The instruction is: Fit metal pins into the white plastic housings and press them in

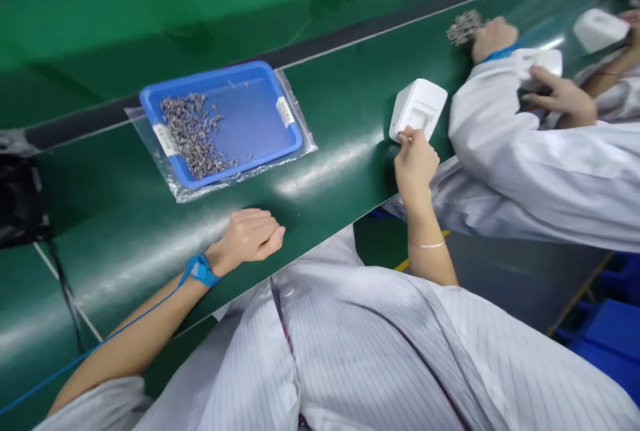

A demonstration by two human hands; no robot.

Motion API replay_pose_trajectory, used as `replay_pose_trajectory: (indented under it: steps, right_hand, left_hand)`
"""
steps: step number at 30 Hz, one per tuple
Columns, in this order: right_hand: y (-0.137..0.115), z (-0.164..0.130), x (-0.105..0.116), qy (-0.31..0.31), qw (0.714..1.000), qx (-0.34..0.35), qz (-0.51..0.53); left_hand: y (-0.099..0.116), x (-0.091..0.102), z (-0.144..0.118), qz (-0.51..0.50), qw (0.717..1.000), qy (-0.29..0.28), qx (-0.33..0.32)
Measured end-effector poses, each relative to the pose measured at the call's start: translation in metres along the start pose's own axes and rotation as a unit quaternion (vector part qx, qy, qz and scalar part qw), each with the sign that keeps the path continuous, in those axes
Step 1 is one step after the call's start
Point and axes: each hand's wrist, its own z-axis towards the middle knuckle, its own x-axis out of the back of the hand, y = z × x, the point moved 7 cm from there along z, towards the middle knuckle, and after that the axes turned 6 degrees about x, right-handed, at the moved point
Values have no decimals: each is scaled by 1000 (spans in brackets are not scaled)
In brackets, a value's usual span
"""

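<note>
My right grip [417,163] pinches at the near edge of a white boxy plastic housing [425,99], anything between unclear; my left grip [250,234] curls closed on the green desk [345,158]. Work seems under way: small silvery metal pieces [193,131] lie heaped in the blue plastic tray [245,118] beyond it; what's finished I can't tell.

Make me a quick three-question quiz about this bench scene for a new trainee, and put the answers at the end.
1. True or false: most of the small metal pieces lie toward the picture's left side of the blue tray.

2. Multiple choice: where is the camera wearer's left hand?
A) inside the blue tray
B) over the green bench top
C) under the blue tray

3. Fill in: the camera wearer's ____ hand is at the near edge of the closest white housing.

Key: 1. True. 2. B. 3. Right, as in right hand.
</note>
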Motion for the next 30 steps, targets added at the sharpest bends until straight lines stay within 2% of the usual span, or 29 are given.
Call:
replay_pose_trajectory:
  steps: [2,4,7,9,13,16,22,26,30]
  right_hand:
    - [-27,-37,0,-26,999,7,21]
    - [-71,-75,-1,-92,987,71,113]
    - [-135,-124,-1,-206,931,164,254]
    - [-159,-139,-2,-236,914,193,269]
    - [-170,-139,-3,-238,923,216,211]
    - [-173,-130,3,-228,926,239,184]
    - [-190,-124,15,-244,907,293,180]
    - [-191,-125,6,-277,914,276,105]
    - [-193,-127,-2,-272,918,278,75]
  left_hand:
    - [0,-10,2,27,999,-44,2]
    - [-3,-21,3,46,995,-88,15]
    - [-12,-35,2,45,989,-128,56]
    - [-17,-39,1,38,987,-130,90]
    - [-28,-36,-1,11,980,-106,168]
    - [-31,-32,0,-18,976,-104,192]
    - [-29,-32,1,-3,974,-141,174]
    - [-26,-33,1,10,972,-161,170]
    - [-24,-30,2,10,972,-167,166]
